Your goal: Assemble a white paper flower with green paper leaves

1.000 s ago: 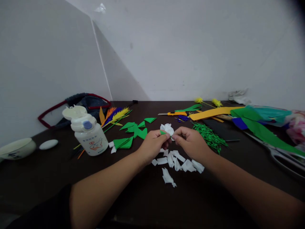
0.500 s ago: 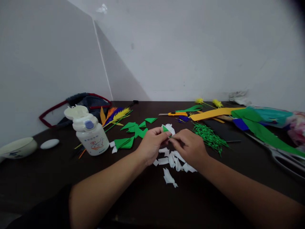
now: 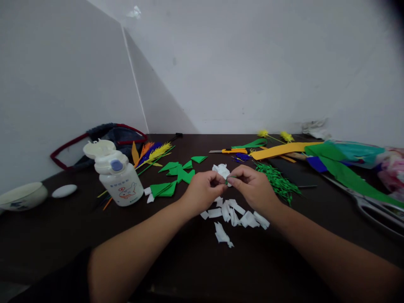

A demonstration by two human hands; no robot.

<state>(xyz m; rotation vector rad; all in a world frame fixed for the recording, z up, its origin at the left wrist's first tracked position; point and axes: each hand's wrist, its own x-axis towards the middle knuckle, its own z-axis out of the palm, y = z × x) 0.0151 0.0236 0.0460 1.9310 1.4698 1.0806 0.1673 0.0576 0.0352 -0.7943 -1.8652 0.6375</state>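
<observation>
My left hand (image 3: 203, 190) and my right hand (image 3: 251, 186) meet at the middle of the table, fingertips pinched together. Between them is a small piece of green paper (image 3: 228, 182), mostly covered by the fingers. Right behind the fingertips lies a crumpled white tissue wad (image 3: 221, 170). Torn strips of white tissue (image 3: 226, 210) are scattered below my hands. Left of my left hand are cut green paper pieces (image 3: 180, 171) and a folded green stack (image 3: 163, 189). A heap of thin green stems (image 3: 277, 182) lies beside my right hand.
A white bottle (image 3: 124, 185) with its lid up stands left, near a bowl (image 3: 23, 197). A yellow utility knife (image 3: 233, 150) with its blade out lies at the back. Large scissors (image 3: 375, 210) and green and yellow paper strips (image 3: 280, 150) are on the right.
The green piece showed as a pointed tip above my left fingers; now it is nearly hidden between both hands. My right hand has turned and shifted slightly up, uncovering more tissue strips.
</observation>
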